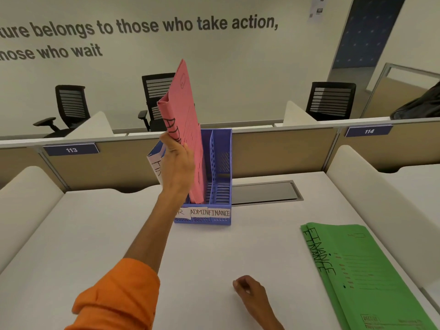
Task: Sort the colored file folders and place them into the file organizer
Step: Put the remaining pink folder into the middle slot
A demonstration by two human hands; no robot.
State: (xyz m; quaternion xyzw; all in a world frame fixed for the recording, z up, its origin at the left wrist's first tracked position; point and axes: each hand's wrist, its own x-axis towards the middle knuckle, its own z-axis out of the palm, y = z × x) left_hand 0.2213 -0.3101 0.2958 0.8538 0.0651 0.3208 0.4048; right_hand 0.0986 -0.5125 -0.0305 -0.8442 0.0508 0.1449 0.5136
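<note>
- I count one blue file organizer (220,186) on the white desk (95,234), with three labelled slots; the labels I can read are ADMIN and FINANCE, and the third is partly hidden by my forearm.
- One pink folder (183,110) stands upright, long axis near vertical, top leaning slightly left, lower edge down in the middle slot.
- A white folder (156,163) sits in the left slot, mostly hidden.
- At least two green folders (371,270), marked FINANCE, lie flat and stacked at the desk's right, long axis running toward me.
- My left hand (177,167) pinches the pink folder at its near spine edge, about halfway up; most of the folder rises above the grip.
- My right hand (247,288) rests on the desk, fingers curled in loosely, holding nothing, well apart from the green stack.
</note>
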